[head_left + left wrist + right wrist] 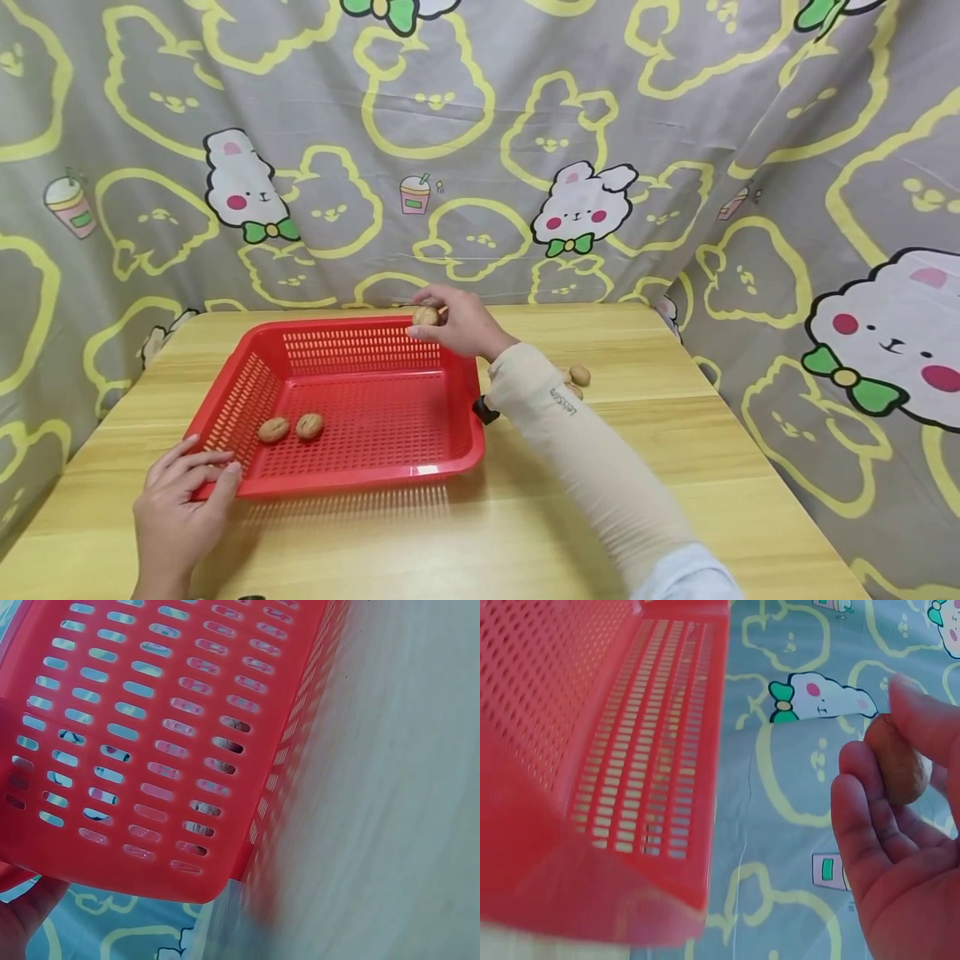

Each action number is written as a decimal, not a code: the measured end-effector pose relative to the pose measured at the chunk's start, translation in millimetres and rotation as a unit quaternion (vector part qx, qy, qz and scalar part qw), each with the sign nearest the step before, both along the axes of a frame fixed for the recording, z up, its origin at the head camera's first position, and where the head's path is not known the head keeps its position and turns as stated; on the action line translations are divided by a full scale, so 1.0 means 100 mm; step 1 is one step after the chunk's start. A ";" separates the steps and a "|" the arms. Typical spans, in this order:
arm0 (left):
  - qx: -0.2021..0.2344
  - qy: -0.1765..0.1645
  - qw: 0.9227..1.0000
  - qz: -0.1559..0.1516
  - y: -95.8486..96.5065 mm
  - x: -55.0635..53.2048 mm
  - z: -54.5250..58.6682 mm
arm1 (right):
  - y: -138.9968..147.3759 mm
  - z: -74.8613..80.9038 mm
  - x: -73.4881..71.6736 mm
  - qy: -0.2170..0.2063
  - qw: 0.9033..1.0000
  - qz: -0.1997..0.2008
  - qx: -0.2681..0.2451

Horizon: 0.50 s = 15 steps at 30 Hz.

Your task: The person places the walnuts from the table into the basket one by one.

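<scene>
In the head view, the right hand [463, 323] pinches one walnut [425, 316] at the far right corner of the red basket [360, 477]; the left hand [183, 500] grips its near left corner, two other walnuts [309, 427] inside. The left wrist view barely shows that grip. In the right wrist view, thumb and fingers enclose the walnut.

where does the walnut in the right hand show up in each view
Head: the walnut is slightly left of centre, near the far right corner of the red basket, in the right hand's grip.
Left wrist: not visible; the basket's slotted side fills much of the left.
Right wrist: toward the right edge, slightly above mid-height, between thumb and fingers.
Shared landmark: the red basket, in all three views.
</scene>
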<state>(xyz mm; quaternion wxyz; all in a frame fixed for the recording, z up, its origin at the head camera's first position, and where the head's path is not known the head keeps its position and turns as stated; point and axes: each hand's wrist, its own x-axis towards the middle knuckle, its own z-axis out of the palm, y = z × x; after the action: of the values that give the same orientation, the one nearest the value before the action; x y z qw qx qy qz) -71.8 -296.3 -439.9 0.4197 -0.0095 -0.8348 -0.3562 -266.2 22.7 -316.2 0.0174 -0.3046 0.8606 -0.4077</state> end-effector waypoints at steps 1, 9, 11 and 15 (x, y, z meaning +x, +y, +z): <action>0.002 -0.001 1.000 0.001 0.00 0.00 0.00 | -0.02 0.00 0.00 -0.002 1.000 0.002 -0.003; 0.008 -0.012 1.000 0.006 0.01 0.02 0.01 | -0.25 -0.07 0.02 -0.003 1.000 0.010 -0.018; 0.008 -0.011 1.000 0.006 0.01 0.02 0.02 | -0.32 -0.10 0.05 -0.014 1.000 0.014 -0.022; 0.004 -0.001 1.000 -0.001 0.01 0.01 0.02 | -0.43 -0.16 0.10 -0.034 0.999 0.025 -0.012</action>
<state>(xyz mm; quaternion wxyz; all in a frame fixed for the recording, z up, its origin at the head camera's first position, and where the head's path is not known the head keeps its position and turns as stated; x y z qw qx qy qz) -71.1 -295.1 -438.1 0.4184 -0.0086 -0.8337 -0.3603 -256.6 -20.4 -331.7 0.0528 -0.3123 0.8469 -0.4271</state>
